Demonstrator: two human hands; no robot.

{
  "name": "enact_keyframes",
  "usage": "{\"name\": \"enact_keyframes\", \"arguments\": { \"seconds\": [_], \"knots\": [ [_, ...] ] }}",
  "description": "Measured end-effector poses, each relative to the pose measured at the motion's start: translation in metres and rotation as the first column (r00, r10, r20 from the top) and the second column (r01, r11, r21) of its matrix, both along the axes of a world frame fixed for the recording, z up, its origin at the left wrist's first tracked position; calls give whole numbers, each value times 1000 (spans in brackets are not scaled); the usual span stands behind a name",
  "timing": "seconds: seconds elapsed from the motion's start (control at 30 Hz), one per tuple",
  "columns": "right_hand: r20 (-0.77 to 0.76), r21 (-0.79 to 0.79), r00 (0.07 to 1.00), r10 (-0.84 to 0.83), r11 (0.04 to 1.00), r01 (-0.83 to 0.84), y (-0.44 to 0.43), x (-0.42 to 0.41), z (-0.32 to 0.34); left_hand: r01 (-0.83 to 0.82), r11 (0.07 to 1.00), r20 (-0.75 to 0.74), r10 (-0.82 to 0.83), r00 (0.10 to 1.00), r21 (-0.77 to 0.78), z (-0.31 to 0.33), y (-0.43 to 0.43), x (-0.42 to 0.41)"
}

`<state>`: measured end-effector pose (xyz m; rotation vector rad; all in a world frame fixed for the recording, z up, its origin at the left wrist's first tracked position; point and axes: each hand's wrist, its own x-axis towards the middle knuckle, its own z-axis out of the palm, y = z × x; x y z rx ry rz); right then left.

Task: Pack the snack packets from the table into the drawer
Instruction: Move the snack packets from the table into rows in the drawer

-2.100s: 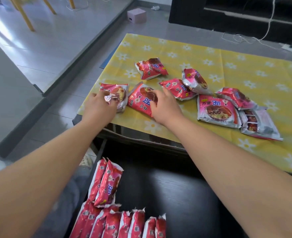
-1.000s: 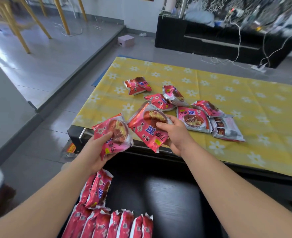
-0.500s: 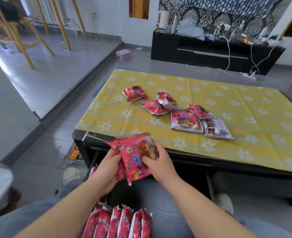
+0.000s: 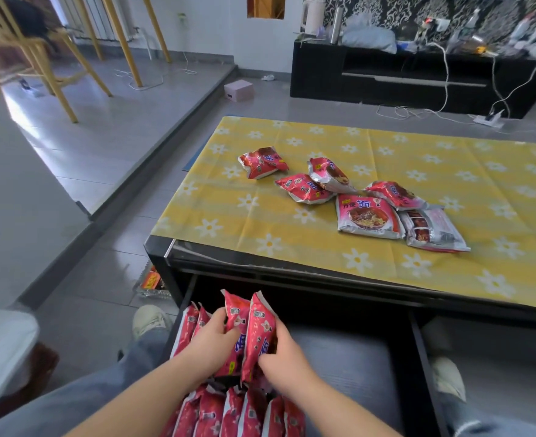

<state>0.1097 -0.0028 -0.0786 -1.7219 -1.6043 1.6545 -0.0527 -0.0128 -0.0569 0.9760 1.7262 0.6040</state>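
Note:
Two red snack packets stand on edge together inside the open black drawer below the table front. My left hand grips the left packet and my right hand grips the right one. Two more packets stand against the drawer's left wall, and a row of several packets stands upright along its near end. Several red and silver packets still lie on the yellow flowered tablecloth, one apart at the left.
The black table edge overhangs the drawer's back. My knees and white shoes flank the drawer. A wrapper lies on the floor left of the table leg. A black TV stand with cables and a pink box sit beyond.
Both hands lifted a packet each off the table, brought them together and lowered them into the drawer, where they now stand on edge. My view tilted up and back.

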Motion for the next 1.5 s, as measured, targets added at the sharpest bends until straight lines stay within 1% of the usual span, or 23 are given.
{"name": "enact_keyframes", "arguments": {
  "seconds": [0.13, 0.3, 0.37, 0.47, 0.53, 0.6, 0.63, 0.67, 0.77, 0.83, 0.87, 0.93, 0.97, 1.03, 1.13, 1.2, 1.3, 1.43, 1.5],
  "knots": [
    [-6, -4, 1000, 4, 1000, -4, 5, -15, -21, 95, 995, -222, -91, 971, 6, -16, 8, -4],
    [-64, 62, 994, 87, 995, -83, 15, -30, -41, 208, 977, -438, -203, 876, -39, -35, 10, -10],
    [-54, 51, 991, 120, 992, -117, 17, -37, -43, 241, 969, -538, -230, 811, -51, -40, 11, -15],
    [-3, -2, 984, 177, 984, -177, 19, -48, -45, 235, 970, -666, -217, 714, -64, -43, 12, -24],
    [40, -38, 975, 218, 976, -216, 20, -54, -51, 263, 961, -754, -234, 613, -85, -44, 9, -26],
    [64, -82, 960, 273, 960, -267, 22, -57, -54, 317, 939, -833, -282, 476, -136, -46, 4, -25],
    [73, -96, 949, 307, 949, -300, 22, -59, -55, 329, 931, -852, -296, 432, -157, -47, 3, -25],
    [83, -95, 938, 335, 940, -328, 23, -60, -55, 328, 930, -856, -301, 420, -166, -48, 2, -25],
    [48, -43, 928, 370, 929, -368, 25, -59, -49, 329, 933, -834, -296, 465, -148, -52, 6, -26],
    [39, -41, 906, 422, 906, -421, 28, -55, -43, 348, 921, -821, -333, 464, -177, -51, 10, -27],
    [43, -58, 885, 463, 886, -460, 29, -54, -42, 359, 910, -809, -366, 460, -208, -50, 11, -27],
    [62, -116, 852, 520, 851, -511, 30, -52, -42, 405, 873, -803, -438, 404, -273, -49, 10, -27],
    [78, -133, 844, 530, 845, -518, 29, -51, -43, 415, 865, -803, -448, 392, -280, -49, 8, -27],
    [110, -130, 851, 514, 856, -500, 26, -50, -46, 400, 888, -805, -402, 436, -228, -51, 4, -28],
    [126, -101, 899, 419, 907, -409, 20, -51, -47, 351, 931, -766, -296, 571, -98, -48, -2, -32],
    [130, -71, 923, 362, 932, -355, 16, -49, -42, 321, 946, -741, -247, 624, -45, -41, -4, -34],
    [153, 32, 935, 319, 944, -327, 14, -43, -32, 283, 959, -722, -183, 667, 18, -29, -6, -36],
    [246, 82, 923, 296, 942, -324, 20, -25, -13, 259, 964, -697, -146, 702, 59, -14, -8, -33],
    [284, 138, 920, 271, 938, -319, 25, -14, 0, 272, 959, -690, -142, 710, 83, -6, -9, -28]
  ]
}}
